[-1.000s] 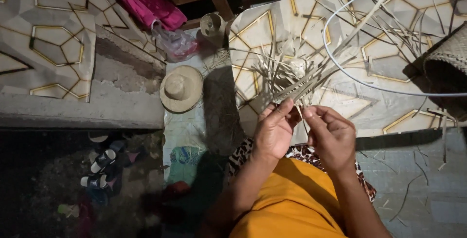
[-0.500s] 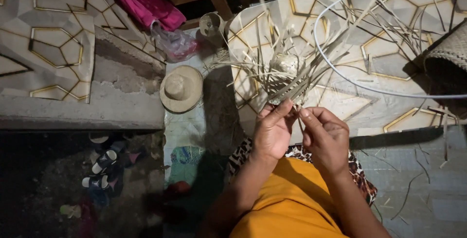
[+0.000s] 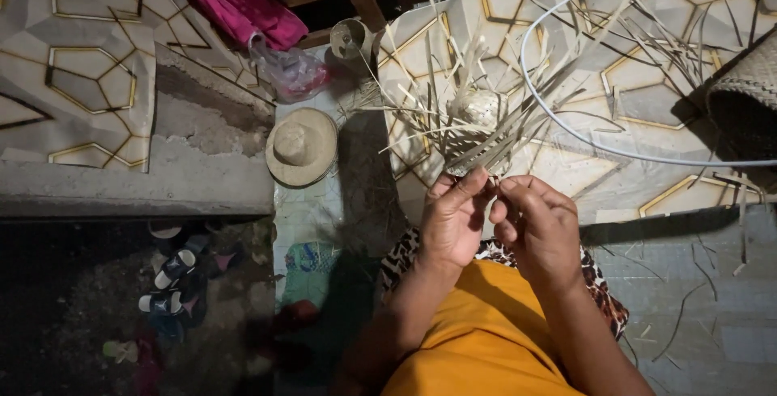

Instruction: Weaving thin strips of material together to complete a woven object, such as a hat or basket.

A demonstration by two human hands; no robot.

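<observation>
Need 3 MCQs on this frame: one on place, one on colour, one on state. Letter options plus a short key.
1. Where does the straw hat lie?
A. On the floor left of the woven strips
B. On the person's lap
C. On top of the basket at the right edge

2. What colour is the garment over the person's lap?
A. Blue
B. Orange-yellow
C. White

3. What are the left hand and right hand doing?
A. Both resting flat on the floor
B. One is lifting the hat
C. Both pinching the strips at the base of the bundle

Key: 1 A, the hat sits on the floor left of the loose strips, apart from the hands. 2 B, the cloth below the forearms is orange-yellow. 3 C, the fingertips of both hands meet on the strips, which fan out above them.
</observation>
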